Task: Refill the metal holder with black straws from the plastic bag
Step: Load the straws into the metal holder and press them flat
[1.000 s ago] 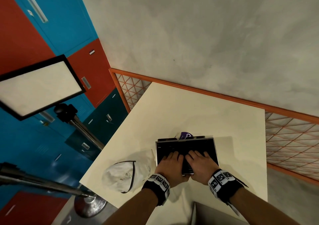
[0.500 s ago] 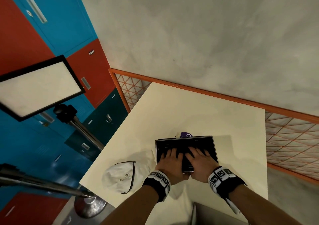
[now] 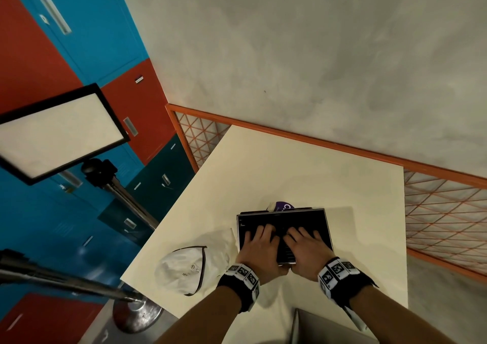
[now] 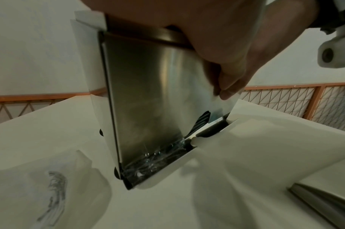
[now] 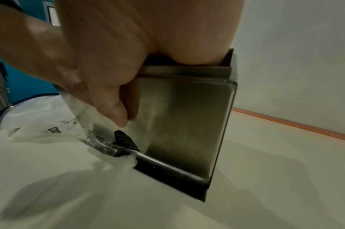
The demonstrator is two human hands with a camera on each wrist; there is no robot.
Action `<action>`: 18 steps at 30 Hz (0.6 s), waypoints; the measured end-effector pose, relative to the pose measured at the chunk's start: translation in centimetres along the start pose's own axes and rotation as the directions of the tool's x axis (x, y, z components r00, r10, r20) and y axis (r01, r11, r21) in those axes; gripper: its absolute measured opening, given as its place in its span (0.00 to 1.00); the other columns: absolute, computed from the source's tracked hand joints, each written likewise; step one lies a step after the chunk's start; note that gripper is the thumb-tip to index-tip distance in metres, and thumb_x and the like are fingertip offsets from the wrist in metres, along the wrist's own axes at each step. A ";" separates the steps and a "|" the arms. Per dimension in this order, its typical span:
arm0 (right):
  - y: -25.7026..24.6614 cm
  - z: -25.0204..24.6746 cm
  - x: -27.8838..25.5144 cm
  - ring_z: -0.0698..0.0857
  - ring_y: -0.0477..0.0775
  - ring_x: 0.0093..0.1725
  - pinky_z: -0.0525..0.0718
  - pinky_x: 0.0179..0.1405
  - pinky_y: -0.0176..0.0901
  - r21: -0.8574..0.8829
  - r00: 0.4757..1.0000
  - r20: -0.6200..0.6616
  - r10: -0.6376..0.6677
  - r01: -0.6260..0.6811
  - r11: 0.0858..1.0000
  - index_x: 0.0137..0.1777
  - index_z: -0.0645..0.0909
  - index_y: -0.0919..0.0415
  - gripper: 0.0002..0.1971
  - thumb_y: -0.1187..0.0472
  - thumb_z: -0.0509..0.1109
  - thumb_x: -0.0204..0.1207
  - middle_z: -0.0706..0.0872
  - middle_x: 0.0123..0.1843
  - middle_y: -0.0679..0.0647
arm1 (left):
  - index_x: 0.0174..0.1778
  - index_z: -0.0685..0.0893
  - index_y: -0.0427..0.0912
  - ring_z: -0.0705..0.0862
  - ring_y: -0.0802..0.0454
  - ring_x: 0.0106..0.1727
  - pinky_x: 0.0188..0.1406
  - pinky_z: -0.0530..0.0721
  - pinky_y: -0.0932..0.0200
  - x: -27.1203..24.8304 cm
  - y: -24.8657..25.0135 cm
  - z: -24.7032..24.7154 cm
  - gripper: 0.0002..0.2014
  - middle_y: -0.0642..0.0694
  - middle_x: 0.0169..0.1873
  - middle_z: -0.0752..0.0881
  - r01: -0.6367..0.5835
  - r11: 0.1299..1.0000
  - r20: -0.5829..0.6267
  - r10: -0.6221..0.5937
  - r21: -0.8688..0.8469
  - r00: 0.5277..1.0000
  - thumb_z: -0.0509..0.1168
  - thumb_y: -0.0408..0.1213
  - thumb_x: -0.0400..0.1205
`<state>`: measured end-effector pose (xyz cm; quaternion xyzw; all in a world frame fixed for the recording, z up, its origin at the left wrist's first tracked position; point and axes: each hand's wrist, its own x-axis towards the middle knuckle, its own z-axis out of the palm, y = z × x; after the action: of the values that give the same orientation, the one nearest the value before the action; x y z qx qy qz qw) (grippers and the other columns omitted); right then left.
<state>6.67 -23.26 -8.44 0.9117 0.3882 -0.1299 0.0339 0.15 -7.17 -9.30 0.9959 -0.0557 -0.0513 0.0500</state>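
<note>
- The metal holder stands on the table right under my palms; the black straws fill its open top.
- My left hand and right hand lie flat, fingers straight, pressing the straws level.
- My thumbs seem to pinch clear plastic against the front; too blurred to be sure.
- The white bag lies just left of my left wrist.

Both hands on metal holder, table.
Left hand and right hand lie flat across its dark open top; white bag left of holder.
</note>
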 end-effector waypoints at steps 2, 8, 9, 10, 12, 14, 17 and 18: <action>0.0 0.0 0.1 0.68 0.56 0.73 0.68 0.66 0.63 0.013 1.000 0.016 0.012 -0.013 1.000 0.75 0.67 0.52 0.36 0.45 0.66 0.66 0.68 0.75 0.50 | 0.64 0.80 0.48 0.73 0.43 0.62 0.59 0.74 0.38 -0.1 0.0 -0.1 0.36 0.47 0.63 0.73 0.002 1.000 -0.020 -0.002 0.009 1.000 0.61 0.68 0.66; 0.0 -0.1 0.4 0.67 0.56 0.76 0.65 0.70 0.64 -0.009 0.998 0.044 0.039 -0.038 0.999 0.77 0.66 0.54 0.37 0.44 0.68 0.67 0.68 0.76 0.50 | 0.65 0.74 0.49 0.77 0.44 0.60 0.59 0.76 0.42 0.0 -0.3 -0.2 0.32 0.48 0.60 0.77 -0.033 0.999 -0.019 0.032 -0.042 0.999 0.64 0.65 0.70; 0.0 -0.1 0.4 0.69 0.57 0.74 0.66 0.69 0.65 -0.020 0.999 0.030 0.039 -0.038 0.999 0.76 0.69 0.53 0.37 0.43 0.69 0.66 0.70 0.75 0.51 | 0.65 0.74 0.49 0.77 0.45 0.61 0.60 0.77 0.43 0.0 -0.4 -0.1 0.31 0.49 0.60 0.78 -0.040 0.998 -0.019 0.039 -0.042 0.999 0.63 0.64 0.71; -0.1 -0.2 0.4 0.73 0.57 0.71 0.70 0.66 0.65 -0.041 0.999 0.022 0.032 -0.031 0.999 0.73 0.72 0.53 0.37 0.43 0.72 0.63 0.73 0.73 0.52 | 0.65 0.75 0.48 0.78 0.45 0.61 0.60 0.78 0.44 -0.1 -0.4 -0.1 0.30 0.48 0.60 0.79 -0.042 0.998 -0.017 0.041 -0.045 0.999 0.61 0.63 0.73; -0.1 -0.2 0.3 0.80 0.59 0.62 0.78 0.56 0.64 -0.075 1.000 0.000 0.007 -0.007 0.997 0.66 0.78 0.53 0.37 0.43 0.78 0.54 0.79 0.64 0.53 | 0.67 0.75 0.46 0.79 0.44 0.63 0.63 0.78 0.45 -0.1 -0.4 -0.2 0.28 0.47 0.62 0.81 -0.032 0.999 0.003 0.032 -0.037 0.999 0.60 0.61 0.76; -0.1 -0.2 0.1 0.81 0.58 0.57 0.80 0.51 0.62 -0.079 0.996 -0.088 -0.029 0.022 0.997 0.64 0.80 0.52 0.38 0.43 0.80 0.51 0.80 0.59 0.53 | 0.70 0.74 0.44 0.79 0.44 0.67 0.67 0.75 0.44 -0.1 -0.3 -0.1 0.28 0.45 0.65 0.81 -0.023 1.000 0.045 0.023 -0.007 0.999 0.60 0.57 0.79; -0.2 -0.6 -0.2 0.80 0.57 0.55 0.80 0.51 0.60 -0.065 0.981 -0.182 -0.059 0.048 0.997 0.62 0.80 0.51 0.34 0.42 0.77 0.54 0.80 0.57 0.52 | 0.72 0.74 0.43 0.77 0.43 0.69 0.69 0.73 0.42 0.1 -0.3 0.0 0.29 0.44 0.66 0.81 -0.007 1.000 0.062 0.007 0.002 0.998 0.61 0.56 0.79; -0.2 -0.7 -0.3 0.81 0.56 0.54 0.81 0.49 0.59 -0.059 0.981 -0.184 -0.065 0.055 0.997 0.59 0.80 0.51 0.32 0.41 0.77 0.54 0.80 0.56 0.51 | 0.72 0.74 0.43 0.76 0.43 0.69 0.69 0.73 0.42 0.1 -0.3 0.0 0.29 0.44 0.66 0.80 -0.006 1.000 0.061 0.006 0.003 0.998 0.61 0.57 0.78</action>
<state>6.52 -23.20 -7.66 0.9065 0.4204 -0.0349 0.0182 0.30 -6.86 -9.37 0.9938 -0.0601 -0.0814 0.0471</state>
